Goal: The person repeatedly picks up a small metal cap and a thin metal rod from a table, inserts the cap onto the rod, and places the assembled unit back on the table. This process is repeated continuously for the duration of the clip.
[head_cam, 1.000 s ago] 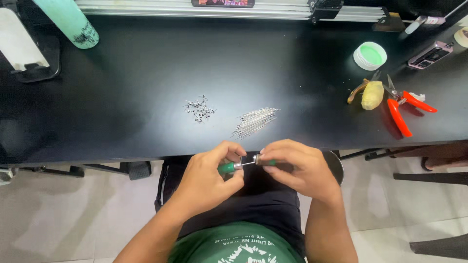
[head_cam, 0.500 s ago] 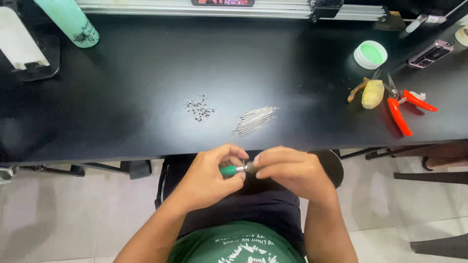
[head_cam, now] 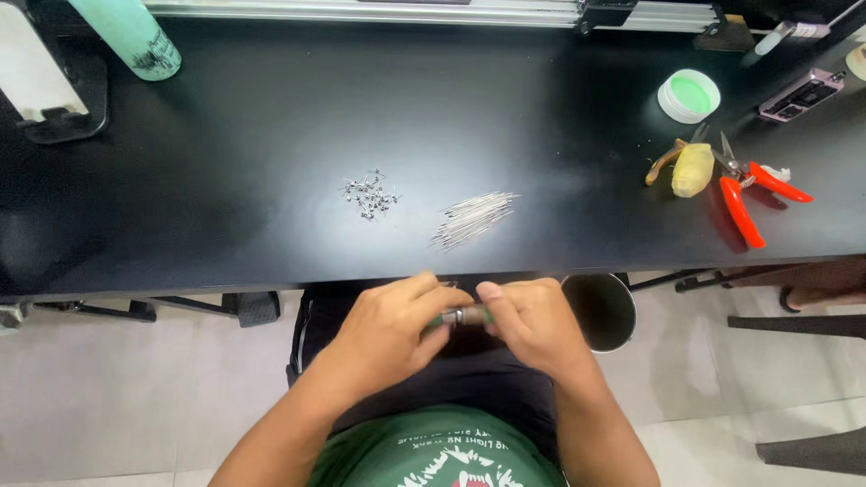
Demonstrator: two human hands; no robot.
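Just below the worktop's (head_cam: 225, 243) near edge, over the lap, the left hand (head_cam: 392, 329) and right hand (head_cam: 532, 325) both pinch a small green-and-metal tool (head_cam: 462, 317) between them. Farther off on the worktop lie thin wires (head_cam: 474, 217), tiny metal parts (head_cam: 368, 194) and red cutters (head_cam: 749, 194).

Table (head_cam: 271, 135) black, matt, across upper frame; pins (head_cam: 473, 217) silver, centre; small parts (head_cam: 369, 194) silver-grey beside them; bottle (head_cam: 128, 34) mint green with dark print, upper left; stand (head_cam: 50, 86) white on black base, upper left; dish (head_cam: 689, 95) white rim, green inside, upper right; cutters (head_cam: 749, 194) red handles, right; tool (head_cam: 460, 317) green with metal collar, between hands; shirt (head_cam: 442, 451) green, white print, bottom
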